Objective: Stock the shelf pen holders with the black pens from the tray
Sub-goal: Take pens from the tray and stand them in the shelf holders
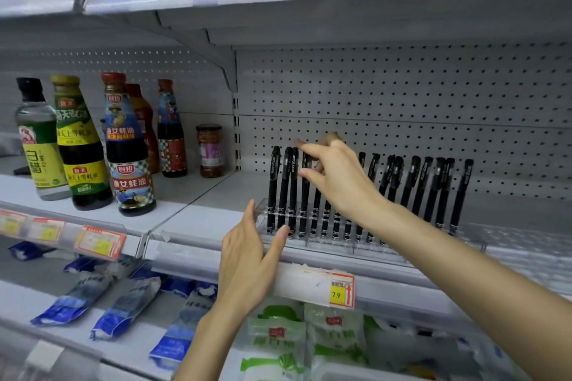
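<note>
A clear plastic pen holder (312, 241) stands on the middle shelf with a row of several black pens (273, 185) upright in it. My right hand (337, 176) reaches over the row and pinches the cap end of one black pen (306, 192) near the left of the row. My left hand (250, 260) rests against the holder's left front corner, with straight fingers and the thumb touching its front. The tray is out of view.
Sauce and vinegar bottles (127, 145) and a small jar (210, 150) stand on the same shelf to the left. A price rail with a yellow 7.9 tag (342, 291) runs along the shelf edge. Blue and green bagged goods (123, 309) lie on the shelf below.
</note>
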The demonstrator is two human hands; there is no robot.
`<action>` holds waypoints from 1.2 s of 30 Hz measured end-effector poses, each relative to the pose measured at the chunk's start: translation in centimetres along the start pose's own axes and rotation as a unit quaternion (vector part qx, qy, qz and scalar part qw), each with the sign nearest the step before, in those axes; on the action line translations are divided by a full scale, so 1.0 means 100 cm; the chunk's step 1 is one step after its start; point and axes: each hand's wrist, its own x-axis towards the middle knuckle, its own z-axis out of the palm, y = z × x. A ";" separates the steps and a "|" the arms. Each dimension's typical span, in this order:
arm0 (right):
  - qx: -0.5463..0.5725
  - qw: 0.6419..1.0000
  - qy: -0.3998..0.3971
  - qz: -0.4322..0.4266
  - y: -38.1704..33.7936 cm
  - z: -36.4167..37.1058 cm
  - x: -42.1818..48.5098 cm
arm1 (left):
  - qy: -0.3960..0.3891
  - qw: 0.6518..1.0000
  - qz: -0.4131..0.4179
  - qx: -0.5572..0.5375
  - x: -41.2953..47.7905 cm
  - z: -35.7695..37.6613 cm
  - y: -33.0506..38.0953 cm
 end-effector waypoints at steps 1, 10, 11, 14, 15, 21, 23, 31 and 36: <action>0.004 1.000 0.004 0.003 0.001 -0.001 0.000 | -0.002 1.000 0.001 -0.003 0.000 -0.001 0.002; 0.043 0.999 0.028 -0.013 -0.004 -0.029 -0.051 | 0.051 0.995 0.050 -0.063 -0.034 -0.024 0.023; 0.047 0.999 0.020 -0.018 -0.003 -0.030 -0.066 | 0.058 0.994 0.060 -0.066 -0.045 -0.024 0.027; 0.067 0.997 -0.036 -0.024 0.012 -0.018 -0.122 | 0.049 0.992 0.065 -0.094 -0.093 -0.015 0.034; 0.078 0.995 -0.067 -0.014 0.022 -0.009 -0.145 | 0.035 0.992 0.057 -0.105 -0.114 -0.008 0.032; 0.103 0.945 -0.259 0.173 0.099 0.066 -0.281 | -0.100 0.973 -0.117 -0.172 -0.230 0.046 -0.002; 0.105 0.926 -0.290 0.217 0.117 0.086 -0.307 | -0.160 0.961 -0.160 -0.160 -0.250 0.059 -0.009; 0.072 0.931 -0.325 0.152 0.116 0.135 -0.318 | -0.247 0.937 -0.191 -0.156 -0.271 0.075 -0.017; 0.023 0.939 -0.310 0.146 0.126 0.149 -0.300 | -0.239 0.934 -0.198 -0.178 -0.273 0.074 -0.020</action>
